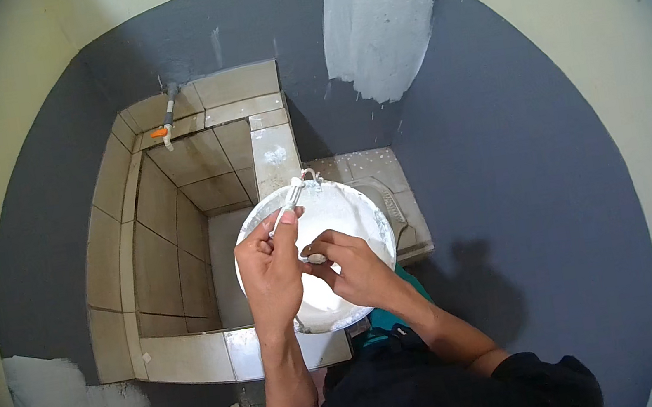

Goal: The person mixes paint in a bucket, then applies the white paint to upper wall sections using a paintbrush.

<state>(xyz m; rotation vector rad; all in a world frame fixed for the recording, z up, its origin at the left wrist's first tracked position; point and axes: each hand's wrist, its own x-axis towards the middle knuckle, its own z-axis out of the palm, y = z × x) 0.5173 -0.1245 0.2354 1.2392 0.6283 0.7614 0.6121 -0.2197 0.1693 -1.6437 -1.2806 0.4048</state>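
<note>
My left hand (271,274) is closed around a slim, white-smeared tool (291,195), its narrow end pointing up and away from me. I cannot make out its exact kind. Just to the right, the fingertips of my right hand (359,270) pinch a small, pale, rounded piece (315,259). Both hands are over a round bucket (388,232) with white smears on its rim. Inside it is a white, paint-like material (340,211). A looped handle end (309,174) shows at the bucket's far rim.
A tiled basin (160,264) lies left of the bucket, with an orange-handled tap (159,133) above it. A squat toilet (388,203) is partly hidden behind the bucket. Grey walls (518,143) bear white patches (381,29) at the back and lower left.
</note>
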